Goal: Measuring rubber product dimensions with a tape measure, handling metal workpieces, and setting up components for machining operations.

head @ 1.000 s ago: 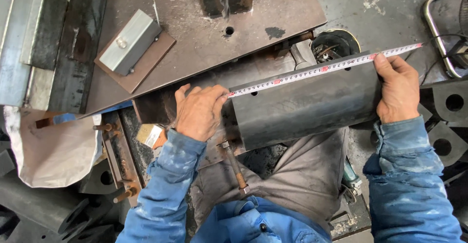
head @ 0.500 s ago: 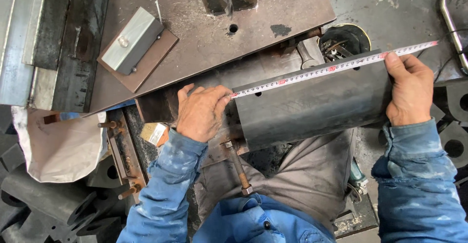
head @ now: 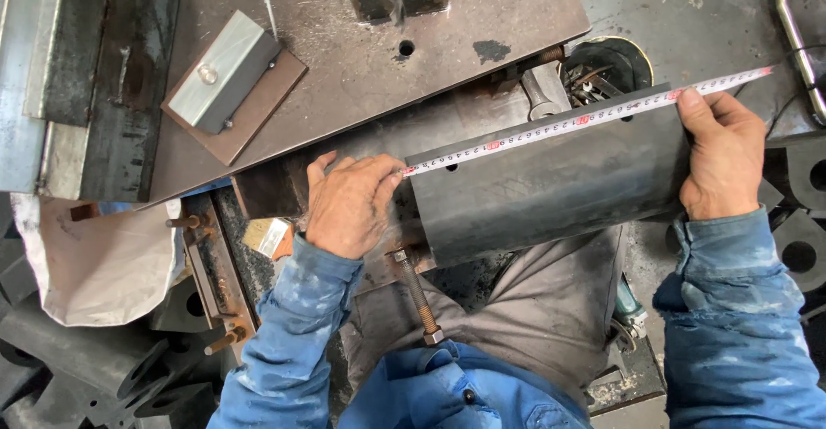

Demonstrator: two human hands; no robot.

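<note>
1. Head view, looking straight down: a dark curved rubber-like block (head: 551,184) lies across the person's lap and the edge of a rusty steel table (head: 361,59), long axis running left to right and tilted up toward the right.
2. Tape measure (head: 585,119) is already drawn out and lies along the block's upper edge, from its left end to past its right end.
3. Left hand (head: 348,205) is closed down on the tape's starting end, fingertips pinning it at the block's left corner; palm rests on the metal beside the block.
4. Right hand (head: 723,158) grips the block's right end, thumb pressing the tape flat on top; the tape runs on a little beyond the thumb.
5. Judgement: the tape is laid and held taut at both ends, so the setting-up looks done; what seems left is taking the reading at the right end. No mark on the block is visible.
6. Nearby, untouched: a grey metal box on a brown plate (head: 228,80) up on the table, a long bolt (head: 417,296) below the left hand, a pale sack (head: 103,257) at left, dark moulded pieces (head: 804,253) at right.
</note>
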